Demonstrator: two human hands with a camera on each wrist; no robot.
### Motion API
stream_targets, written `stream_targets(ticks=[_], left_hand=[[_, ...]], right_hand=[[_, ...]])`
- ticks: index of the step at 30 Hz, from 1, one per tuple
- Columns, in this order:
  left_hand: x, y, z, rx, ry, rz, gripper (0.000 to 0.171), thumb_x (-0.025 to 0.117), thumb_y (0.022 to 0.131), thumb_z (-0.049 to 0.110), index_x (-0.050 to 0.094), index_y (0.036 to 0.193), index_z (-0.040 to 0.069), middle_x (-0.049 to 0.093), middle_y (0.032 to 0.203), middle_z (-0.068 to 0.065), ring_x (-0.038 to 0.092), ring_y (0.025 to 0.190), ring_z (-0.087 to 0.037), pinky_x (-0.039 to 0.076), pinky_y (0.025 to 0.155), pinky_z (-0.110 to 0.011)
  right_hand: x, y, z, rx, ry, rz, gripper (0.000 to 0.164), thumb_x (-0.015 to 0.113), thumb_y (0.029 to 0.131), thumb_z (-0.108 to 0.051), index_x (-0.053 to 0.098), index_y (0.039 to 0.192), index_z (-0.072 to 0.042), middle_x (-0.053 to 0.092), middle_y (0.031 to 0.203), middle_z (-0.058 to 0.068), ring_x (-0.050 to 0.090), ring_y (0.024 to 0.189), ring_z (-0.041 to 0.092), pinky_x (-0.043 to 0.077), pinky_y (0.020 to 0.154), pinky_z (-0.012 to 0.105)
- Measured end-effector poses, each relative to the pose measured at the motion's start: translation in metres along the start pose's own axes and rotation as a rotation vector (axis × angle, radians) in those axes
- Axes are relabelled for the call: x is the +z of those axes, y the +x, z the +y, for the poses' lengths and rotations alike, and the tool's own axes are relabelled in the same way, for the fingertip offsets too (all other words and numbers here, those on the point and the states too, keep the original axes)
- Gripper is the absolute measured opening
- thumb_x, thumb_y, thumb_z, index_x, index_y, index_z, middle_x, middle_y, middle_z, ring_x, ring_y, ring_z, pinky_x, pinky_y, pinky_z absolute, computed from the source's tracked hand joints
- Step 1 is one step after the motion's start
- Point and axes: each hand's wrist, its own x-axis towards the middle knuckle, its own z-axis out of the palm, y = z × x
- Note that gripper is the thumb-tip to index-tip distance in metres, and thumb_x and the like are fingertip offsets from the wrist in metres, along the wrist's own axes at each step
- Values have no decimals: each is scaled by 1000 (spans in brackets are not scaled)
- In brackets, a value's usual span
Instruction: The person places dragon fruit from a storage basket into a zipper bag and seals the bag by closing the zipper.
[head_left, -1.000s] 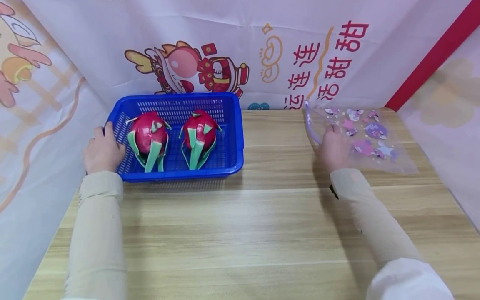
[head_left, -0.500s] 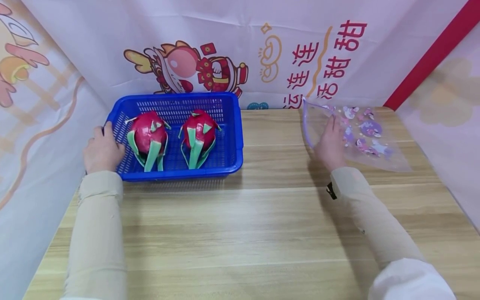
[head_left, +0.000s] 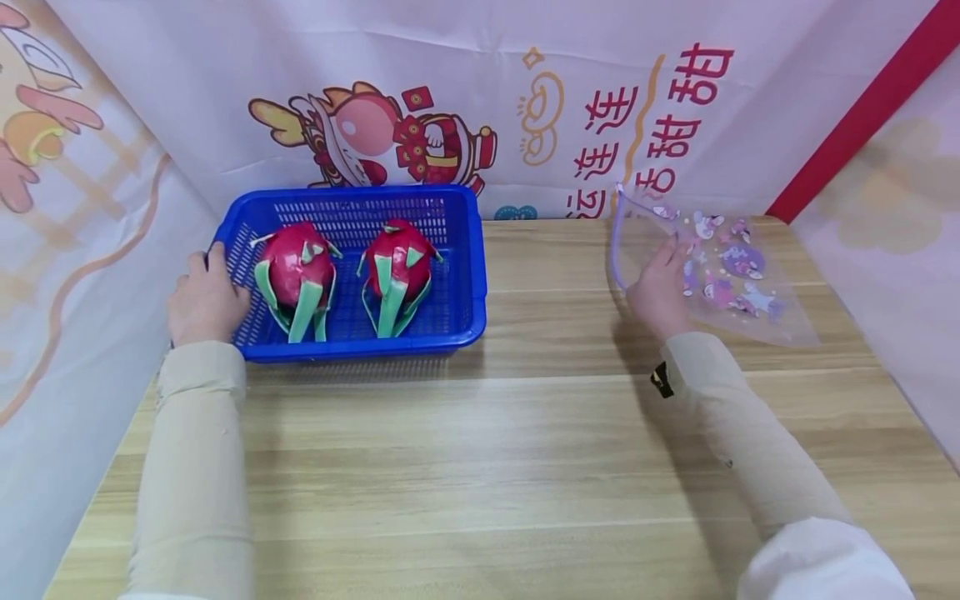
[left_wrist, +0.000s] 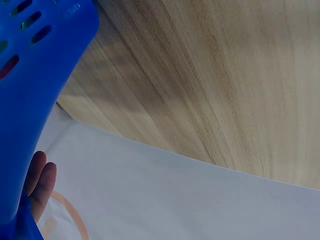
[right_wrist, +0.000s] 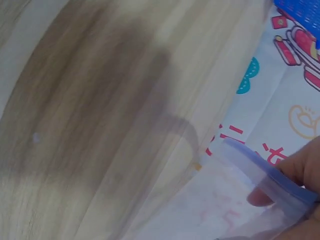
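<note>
A blue plastic basket (head_left: 352,348) stands on the wooden table at left, with two dragon fruits lying side by side in it, a left one (head_left: 294,267) and a right one (head_left: 401,267). My left hand (head_left: 204,300) grips the basket's left rim; in the left wrist view its fingertips (left_wrist: 44,182) show past the rim's outer side. At right, my right hand (head_left: 663,292) holds a clear printed zip bag (head_left: 750,287) near its purple-edged mouth. One finger shows through the film below the purple strip (right_wrist: 265,167) in the right wrist view. The bag's mouth edge is lifted and slightly bowed.
Behind the table (head_left: 480,467) hangs a white printed cloth (head_left: 480,50) with red characters and cartoon figures. More cloth walls border the left and right sides. The bag's far corner reaches the back edge of the table.
My right hand has shifted slightly left, and the bag's mouth has risen with it while the bag slid a little left. The left hand, basket and dragon fruits have stayed put.
</note>
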Motion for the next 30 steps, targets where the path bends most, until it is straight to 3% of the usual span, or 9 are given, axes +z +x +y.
stream_targets(ticks=[5,7,13,17,20,21,24,27,30], left_hand=[[-2,0,-1,-6,6,-18,69,40,92,16,8,151,-1,23,143,-38,39,108,-60,39,85,-69],[-2,0,0,-9,11,-25,69,40,93,17,7,151,-1,22,143,-38,39,108,-60,39,85,-69],[-2,-1,1,-5,20,-17,69,40,92,17,9,151,-1,25,140,-38,41,106,-59,41,82,-68],[-1,-1,1,-2,19,-12,69,40,92,17,9,151,-2,25,140,-38,41,105,-59,41,81,-67],[-1,-1,1,-1,16,-11,69,40,92,17,9,151,-1,25,140,-37,41,105,-59,41,81,-68],[-1,-1,2,-1,16,-10,69,40,92,17,9,151,-1,25,140,-37,41,105,-59,41,81,-68],[-2,-1,1,1,13,-5,69,41,92,17,9,151,-1,25,140,-37,42,104,-59,41,81,-68],[-1,0,1,1,14,1,69,41,92,17,11,150,-1,26,140,-37,42,104,-59,41,81,-68],[-1,0,1,0,15,3,68,41,92,18,11,150,-2,26,140,-37,42,103,-59,41,81,-68]], right_hand=[[-2,-2,-4,10,-32,-58,105,48,74,12,-34,139,6,-38,146,30,-16,139,54,14,115,59],[-1,-2,-5,4,-40,-63,105,49,74,12,-34,139,7,-39,145,30,-13,139,56,24,114,58],[-1,-3,-4,3,26,-27,97,43,77,13,-28,142,7,-38,146,29,21,133,60,46,98,53],[-5,-3,-5,-14,5,-40,83,35,82,8,-20,144,11,-29,150,32,47,108,54,52,84,50],[-9,-2,-7,-14,-34,-79,81,35,83,6,-18,144,12,-25,151,32,48,104,53,51,85,52],[-9,-2,-7,-13,-46,-89,83,37,83,5,-18,144,12,-25,151,32,46,110,54,49,92,54],[-10,-1,-7,-19,-59,-86,89,44,81,3,-18,144,11,-22,152,32,21,135,57,29,111,58],[-9,1,-6,-41,-61,-52,97,50,77,4,-18,146,9,-18,154,31,4,142,53,11,117,58],[-7,2,-5,-61,-80,-16,101,53,75,4,-18,147,4,-17,156,27,-2,144,50,4,118,59]])
